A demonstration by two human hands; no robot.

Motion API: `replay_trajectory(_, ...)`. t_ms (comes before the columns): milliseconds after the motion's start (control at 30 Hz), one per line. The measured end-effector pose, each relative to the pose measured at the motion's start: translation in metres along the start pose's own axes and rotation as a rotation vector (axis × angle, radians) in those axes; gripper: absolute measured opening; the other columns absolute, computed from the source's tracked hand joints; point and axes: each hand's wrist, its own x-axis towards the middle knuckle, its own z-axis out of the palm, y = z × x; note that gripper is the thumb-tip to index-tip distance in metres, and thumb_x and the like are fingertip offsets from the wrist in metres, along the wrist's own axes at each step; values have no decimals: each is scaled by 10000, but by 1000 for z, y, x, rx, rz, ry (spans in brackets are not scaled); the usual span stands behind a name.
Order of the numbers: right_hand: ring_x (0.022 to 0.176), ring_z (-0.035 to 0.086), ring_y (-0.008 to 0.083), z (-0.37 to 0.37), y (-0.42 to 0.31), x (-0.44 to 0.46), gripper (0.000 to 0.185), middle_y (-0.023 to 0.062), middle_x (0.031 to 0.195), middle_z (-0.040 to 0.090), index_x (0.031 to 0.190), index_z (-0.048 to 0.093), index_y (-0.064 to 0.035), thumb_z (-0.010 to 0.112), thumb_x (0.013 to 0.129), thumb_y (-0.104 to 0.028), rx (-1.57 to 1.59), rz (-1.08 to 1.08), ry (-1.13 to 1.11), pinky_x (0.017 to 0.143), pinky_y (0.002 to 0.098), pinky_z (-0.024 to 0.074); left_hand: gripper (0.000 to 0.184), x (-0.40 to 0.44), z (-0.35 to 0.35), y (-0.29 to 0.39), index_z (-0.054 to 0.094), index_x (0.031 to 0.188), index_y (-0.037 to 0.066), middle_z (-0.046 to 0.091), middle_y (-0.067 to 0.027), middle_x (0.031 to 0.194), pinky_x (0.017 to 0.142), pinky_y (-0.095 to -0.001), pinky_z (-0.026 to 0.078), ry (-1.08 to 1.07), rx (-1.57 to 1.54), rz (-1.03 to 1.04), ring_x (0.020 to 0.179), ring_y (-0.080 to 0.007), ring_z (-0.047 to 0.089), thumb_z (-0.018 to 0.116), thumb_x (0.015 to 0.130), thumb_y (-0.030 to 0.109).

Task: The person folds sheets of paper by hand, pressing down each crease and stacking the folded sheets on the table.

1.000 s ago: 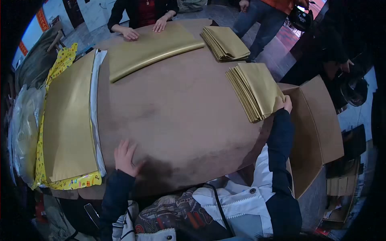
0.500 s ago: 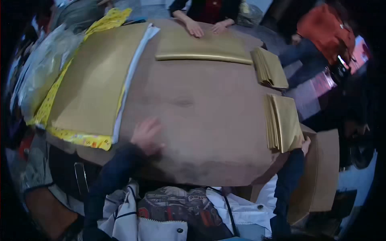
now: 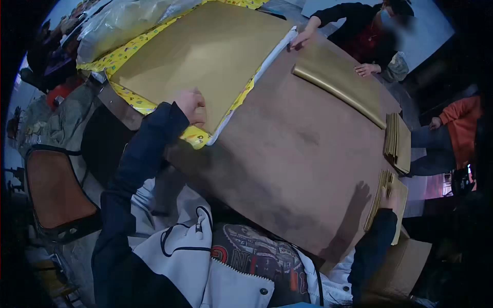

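Observation:
A stack of large gold sheets (image 3: pixel 195 56) lies on yellow printed wrapping (image 3: pixel 134 101) with a white edge strip, at the table's left end. My left hand (image 3: pixel 192 107) is over the near corner of these sheets, its fingers curled down; whether a sheet is pinched in them is hidden. At the right edge, my right hand (image 3: pixel 389 201) is blurred against a bundle of folded gold sheets (image 3: pixel 399 205), so its fingers do not show clearly. Another folded gold bundle (image 3: pixel 403 141) sits just beyond that one.
Across the brown table (image 3: pixel 287 169), a co-worker (image 3: pixel 359 36) has both hands near a folded gold sheet (image 3: pixel 336 84). Someone in an orange top (image 3: pixel 459 126) stands at the right. A cardboard box (image 3: pixel 403 262) is below the right edge, a chair (image 3: pixel 59 190) at left.
My left hand has moved from the bare tabletop onto the gold sheet stack. My right hand has shifted onto the near folded bundle. The view has turned left; the co-worker's one hand has reached toward the stack.

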Motion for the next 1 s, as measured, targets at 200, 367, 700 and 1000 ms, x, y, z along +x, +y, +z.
replay_trajectory(200, 966, 583, 329, 9, -226, 36, 301, 151, 990, 624, 1029, 608, -38, 682, 802, -221, 151, -617, -164, 843, 402, 472, 186, 9, 16, -24, 672, 685, 79, 636, -97, 863, 719, -386, 512, 0, -131, -129, 796, -287, 618, 718, 683, 259)
replay_trajectory(367, 1024, 553, 299, 15, -373, 32, 291, 107, 1027, 596, 1006, 607, -84, 704, 753, -191, 317, -1043, -100, 865, 393, 458, 161, 7, 36, -43, 672, 689, 86, 638, -90, 859, 704, -382, 499, 246, -253, 39, 797, -286, 606, 715, 692, 241)
replay_trajectory(700, 1115, 510, 310, 25, -459, 29, 318, 111, 1091, 570, 1033, 597, -82, 699, 753, -193, 348, -1218, -115, 936, 417, 428, 232, -15, 20, -12, 686, 750, 151, 589, -43, 1104, 850, -382, 471, 202, -165, 116, 1066, -261, 530, 740, 655, 355)
replay_trajectory(1000, 1132, 493, 316, 21, -474, 39, 330, 106, 1117, 555, 1055, 609, -108, 699, 748, -190, 381, -1217, -30, 950, 435, 414, 109, -9, 30, -27, 677, 691, 157, 607, -31, 1102, 804, -390, 482, 231, -218, 71, 1018, -260, 553, 671, 700, 266)
